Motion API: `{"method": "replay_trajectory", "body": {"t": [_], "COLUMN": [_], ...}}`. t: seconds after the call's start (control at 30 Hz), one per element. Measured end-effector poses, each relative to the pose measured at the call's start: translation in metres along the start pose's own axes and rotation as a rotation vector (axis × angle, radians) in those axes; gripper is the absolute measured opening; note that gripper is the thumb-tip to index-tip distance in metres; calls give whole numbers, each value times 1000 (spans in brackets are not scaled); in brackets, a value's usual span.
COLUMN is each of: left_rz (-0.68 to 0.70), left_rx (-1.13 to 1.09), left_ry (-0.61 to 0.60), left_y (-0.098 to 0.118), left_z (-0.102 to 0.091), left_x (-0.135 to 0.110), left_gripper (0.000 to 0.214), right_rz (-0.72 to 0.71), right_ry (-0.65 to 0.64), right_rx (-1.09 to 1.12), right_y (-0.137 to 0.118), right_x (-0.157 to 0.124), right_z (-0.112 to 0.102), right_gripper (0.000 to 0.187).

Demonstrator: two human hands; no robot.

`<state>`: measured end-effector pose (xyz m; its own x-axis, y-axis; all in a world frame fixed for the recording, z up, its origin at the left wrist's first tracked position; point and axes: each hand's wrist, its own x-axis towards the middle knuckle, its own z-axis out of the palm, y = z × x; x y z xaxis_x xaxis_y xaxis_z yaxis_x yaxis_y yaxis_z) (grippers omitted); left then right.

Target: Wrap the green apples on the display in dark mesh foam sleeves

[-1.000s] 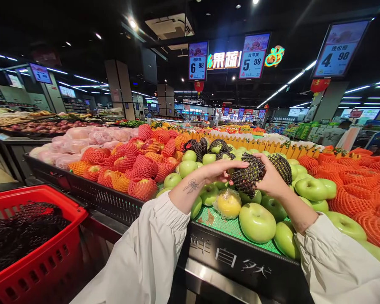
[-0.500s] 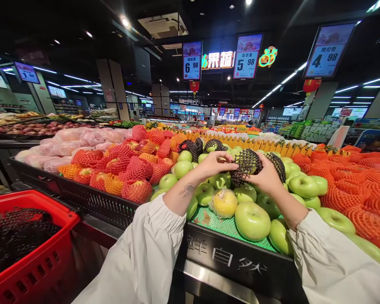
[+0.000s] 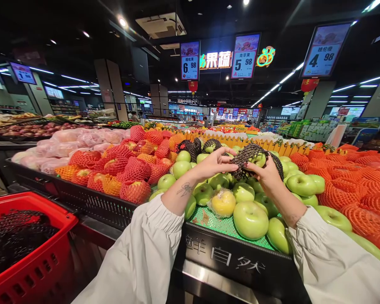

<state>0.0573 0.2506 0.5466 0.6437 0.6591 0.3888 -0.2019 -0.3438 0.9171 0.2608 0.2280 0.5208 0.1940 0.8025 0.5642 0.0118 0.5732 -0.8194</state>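
Above the pile, a green apple (image 3: pixel 259 160) sits partly inside a black foam net sleeve (image 3: pixel 242 157). From the left, my left hand (image 3: pixel 215 163) pinches the sleeve's edge between thumb and fingers. My right hand (image 3: pixel 267 174) grips the apple from the right, thumb along its lower side. Part of the apple is bare, and the mesh covers the rest. Other apples in black netting, such as the netted apple (image 3: pixel 211 145), rest behind my hands. Loose green apples (image 3: pixel 251 220) lie below, around a plastic-wrapped yellow fruit (image 3: pixel 223 202).
A red basket (image 3: pixel 58 230) of black foam nets stands at the left. Red-netted apples (image 3: pixel 136 170) and plastic-wrapped pink fruit (image 3: pixel 65 149) fill the tray's left part. Orange-netted fruit (image 3: pixel 361 183) lies to the right. The black tray's front wall (image 3: pixel 205 247) runs beneath my forearms.
The black net has shifted on the apple and bunched toward my left hand, baring more green skin. My hands stay in nearly the same place. The view has moved slightly.
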Motion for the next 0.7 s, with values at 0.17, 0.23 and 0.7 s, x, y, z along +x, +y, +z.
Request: {"method": "replay_trajectory", "body": {"t": [0.17, 0.23, 0.7], "left_rz": [45, 70, 473], "left_rx": [125, 207, 808], "left_ry": [-24, -10, -74], "left_y": [-13, -16, -12], "left_z": [-6, -7, -10], "left_x": [8, 10, 1], "left_gripper": [44, 37, 99], "right_rz": [175, 229, 329], "right_ry": [24, -44, -475], "right_rx": [296, 328, 195], "right_y": [-6, -7, -7], "right_x": [-3, -5, -16], "right_z": [2, 2, 4], "right_gripper": [54, 47, 72]}}
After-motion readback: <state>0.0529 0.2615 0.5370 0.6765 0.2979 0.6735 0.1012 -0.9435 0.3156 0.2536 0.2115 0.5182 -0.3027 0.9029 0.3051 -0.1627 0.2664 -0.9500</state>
